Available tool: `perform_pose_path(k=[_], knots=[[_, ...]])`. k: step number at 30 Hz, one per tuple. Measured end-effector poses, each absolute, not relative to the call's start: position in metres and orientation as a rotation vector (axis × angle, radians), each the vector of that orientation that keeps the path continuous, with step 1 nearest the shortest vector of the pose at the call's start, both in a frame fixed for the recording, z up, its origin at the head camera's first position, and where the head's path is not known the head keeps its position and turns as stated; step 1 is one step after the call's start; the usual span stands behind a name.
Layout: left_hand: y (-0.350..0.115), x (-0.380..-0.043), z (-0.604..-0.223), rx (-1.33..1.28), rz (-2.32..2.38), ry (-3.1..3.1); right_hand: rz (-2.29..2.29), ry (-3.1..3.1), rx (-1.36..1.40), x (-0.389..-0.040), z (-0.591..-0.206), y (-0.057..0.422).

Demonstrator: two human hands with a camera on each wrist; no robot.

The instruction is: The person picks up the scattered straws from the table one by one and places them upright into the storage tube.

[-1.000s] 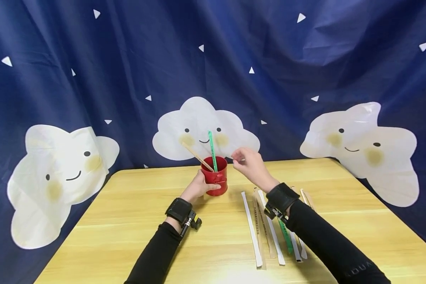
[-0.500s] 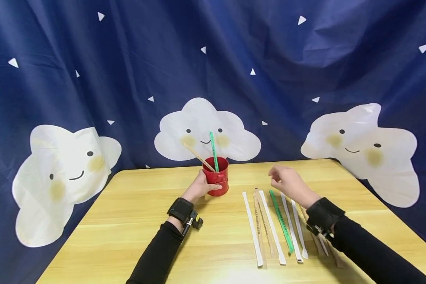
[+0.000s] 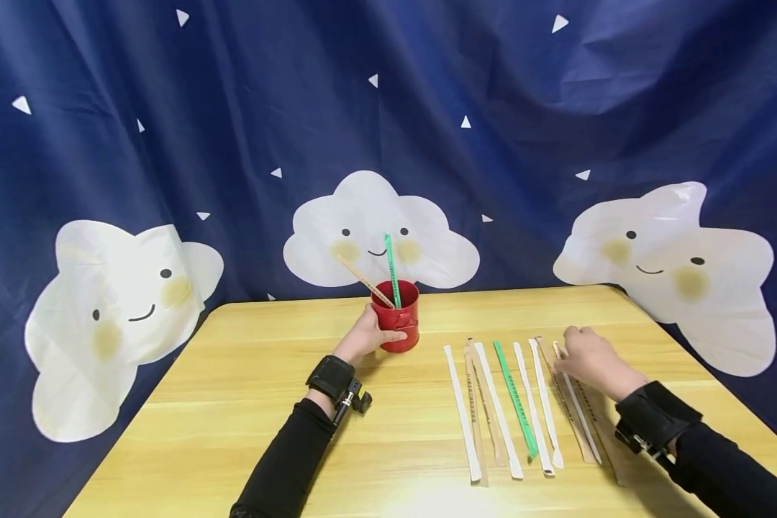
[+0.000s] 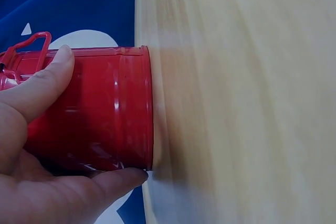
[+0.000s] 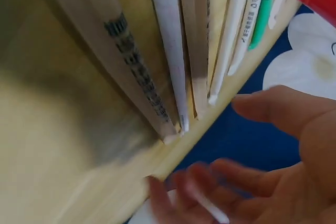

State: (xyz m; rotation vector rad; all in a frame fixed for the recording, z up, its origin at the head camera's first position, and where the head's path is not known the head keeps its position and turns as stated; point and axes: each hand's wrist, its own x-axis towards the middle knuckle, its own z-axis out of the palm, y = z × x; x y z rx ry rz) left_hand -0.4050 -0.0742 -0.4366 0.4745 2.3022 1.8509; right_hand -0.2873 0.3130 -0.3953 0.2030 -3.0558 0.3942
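Note:
My left hand (image 3: pixel 365 335) holds a small red metal pail (image 3: pixel 409 327) by its side, near the table's far edge. In the left wrist view, the thumb lies along the pail (image 4: pixel 97 114) beside its wire handle, and a finger spreads below. A green wrapped straw (image 3: pixel 392 272) and a tan wrapped straw (image 3: pixel 364 280) lean inside it. My right hand (image 3: pixel 596 363) hovers at the far ends of the rightmost straws, over a white-wrapped straw (image 3: pixel 583 414). In the right wrist view, thumb and fingers are parted near the tips of a tan straw (image 5: pixel 142 77), with no straw between them.
Several wrapped straws lie side by side on the wooden table (image 3: pixel 246 432), among them a white one (image 3: pixel 461 414) at the left end and a green one (image 3: pixel 516 399) mid-row. A blue curtain (image 3: pixel 246 86) with cloud prints hangs behind the far edge.
My right hand has moved from beside the pail, to the right and down, to the rightmost straws. The left hand keeps holding the pail in place.

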Motion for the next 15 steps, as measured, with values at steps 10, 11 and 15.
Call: perform_pose_path(k=[10,11,15], knots=[[-0.07,-0.405,-0.44,0.491,1.855,2.297,0.376,-3.188,0.099,-0.262,-0.398,0.328],[-0.07,-0.405,-0.439,0.49,1.859,2.294,0.384,-3.188,0.104,-0.26,-0.399,0.33],[-0.071,-0.404,-0.436,0.466,1.853,2.304,0.42,-3.2,0.113,-0.256,-0.403,0.335]])
